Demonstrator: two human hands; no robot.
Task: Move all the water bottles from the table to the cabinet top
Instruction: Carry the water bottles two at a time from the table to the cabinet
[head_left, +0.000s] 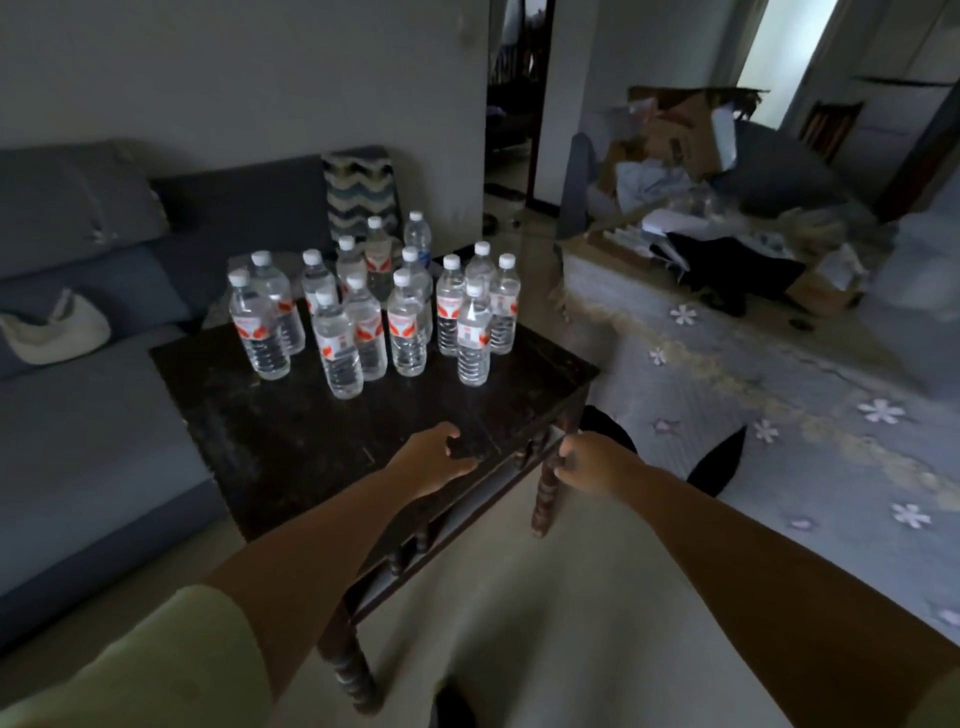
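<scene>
Several clear water bottles (340, 345) with white caps and red-and-white labels stand upright in a cluster on the far half of a dark wooden table (291, 441). My left hand (434, 457) hovers over the table's near right part, fingers loosely curled, holding nothing. My right hand (592, 460) is just past the table's right corner, beside its turned leg, fingers curled and empty. Both hands are well short of the nearest bottles. No cabinet is in view.
A blue-grey sofa (93, 415) runs along the left, with a white bag (52, 332) on it. A floral rug (779, 415) covers the floor to the right. Cardboard boxes and clutter (691, 208) pile up at the back right by a doorway (514, 104).
</scene>
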